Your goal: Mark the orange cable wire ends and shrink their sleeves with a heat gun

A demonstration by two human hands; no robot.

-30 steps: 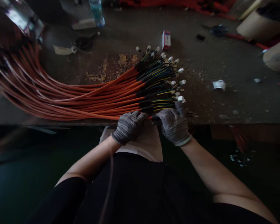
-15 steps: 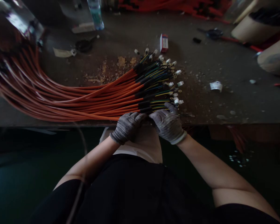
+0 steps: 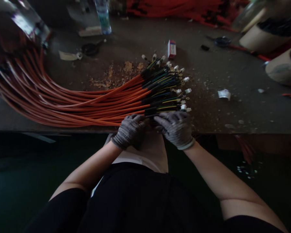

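Note:
A thick fan of orange cables (image 3: 82, 103) lies across the dark workbench (image 3: 232, 106), sweeping in from the left. Their ends carry black sleeves, thin coloured wires and small white connectors (image 3: 181, 97). Both hands wear grey knit gloves at the bench's near edge. My left hand (image 3: 128, 130) is curled round the nearest orange cable just before its black sleeve. My right hand (image 3: 176, 127) is closed on the sleeved end of that same cable, fingers over the thin wires. What lies under the fingers is hidden.
A small red and white box (image 3: 171, 49) stands behind the cable ends. A plastic bottle (image 3: 103, 16) is at the back. A crumpled white scrap (image 3: 223, 94) lies to the right, large pale spools (image 3: 283, 68) at the far right. Yellowish debris (image 3: 121, 72) litters the bench.
Both hands have drawn closer together at the nearest cable's sleeved end. The right hand slid left, off the white connectors. The view tipped slightly.

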